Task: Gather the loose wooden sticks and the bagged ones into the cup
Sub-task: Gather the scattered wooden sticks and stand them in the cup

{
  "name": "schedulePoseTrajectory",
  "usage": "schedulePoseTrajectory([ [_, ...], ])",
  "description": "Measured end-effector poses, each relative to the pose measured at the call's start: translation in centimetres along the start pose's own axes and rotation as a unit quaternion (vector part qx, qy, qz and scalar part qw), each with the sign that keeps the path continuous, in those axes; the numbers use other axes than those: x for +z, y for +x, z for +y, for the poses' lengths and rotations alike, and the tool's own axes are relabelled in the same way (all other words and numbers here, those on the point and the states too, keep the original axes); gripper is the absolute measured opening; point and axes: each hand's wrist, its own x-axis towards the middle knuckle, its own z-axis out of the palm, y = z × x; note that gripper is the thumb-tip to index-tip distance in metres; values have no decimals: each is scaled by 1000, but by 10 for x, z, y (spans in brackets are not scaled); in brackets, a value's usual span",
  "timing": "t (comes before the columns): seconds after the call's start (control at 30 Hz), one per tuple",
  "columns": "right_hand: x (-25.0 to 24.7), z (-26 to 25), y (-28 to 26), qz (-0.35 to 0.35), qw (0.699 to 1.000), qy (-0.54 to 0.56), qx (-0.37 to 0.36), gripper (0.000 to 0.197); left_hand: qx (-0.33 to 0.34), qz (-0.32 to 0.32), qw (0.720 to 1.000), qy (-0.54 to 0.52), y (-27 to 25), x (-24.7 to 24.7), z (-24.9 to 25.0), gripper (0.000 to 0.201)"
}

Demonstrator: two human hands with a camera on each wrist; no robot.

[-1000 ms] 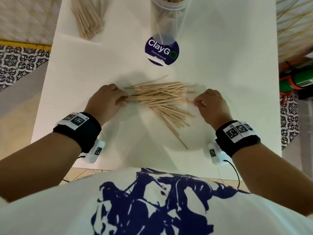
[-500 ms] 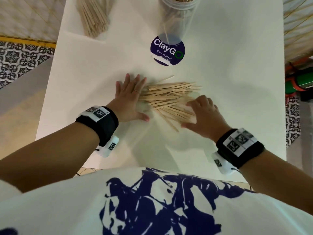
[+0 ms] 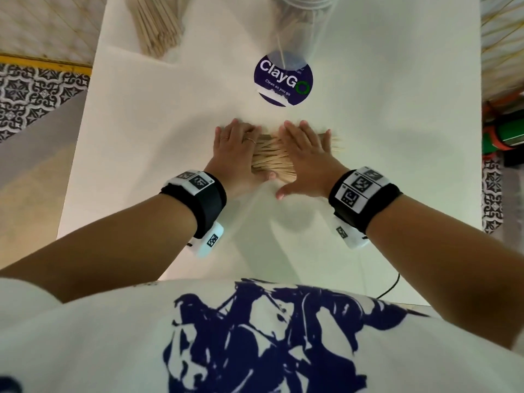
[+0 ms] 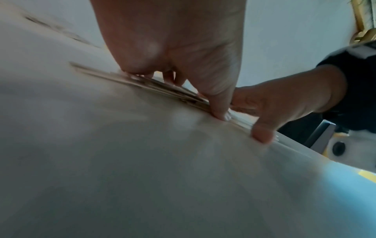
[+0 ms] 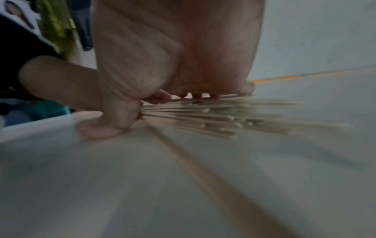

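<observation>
Since half a second ago, both our palms have closed in, flattening the scatter into one tighter heap. Nearest us, our left hand (image 3: 236,146) and right hand (image 3: 304,150) lie flat, fingers straight and close together, on the loose pale wooden sticks (image 3: 270,163) on the white table (image 3: 147,154). We judge this the gathering step; next we must curl our fingers under and lift the heap. Our right-wrist view alone shows blurred stick ends fanning past the palm. Farther off stand the clear plastic cup (image 3: 297,26), already holding sticks, and the bagged bundle of sticks (image 3: 156,21).
</observation>
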Motion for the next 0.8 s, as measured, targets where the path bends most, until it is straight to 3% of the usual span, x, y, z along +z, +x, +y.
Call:
schedulePoseTrajectory([
  [0.17,1,10,2,145,988,60,-3,62,15,52,998,33,-1,-3,1,53],
  [0.27,3,2,7,128,992,21,-1,39,24,31,997,62,1,-7,7,40],
  [0.47,-4,-8,5,63,995,-75,-21,26,30,-30,997,59,6,-13,9,38],
  [0.67,-10,-15,6,31,996,-73,-31,33,66,-41,989,124,1,-8,12,32],
  [0.8,-12,-17,8,22,995,-81,-52,23,64,-60,989,120,2,-15,14,33],
])
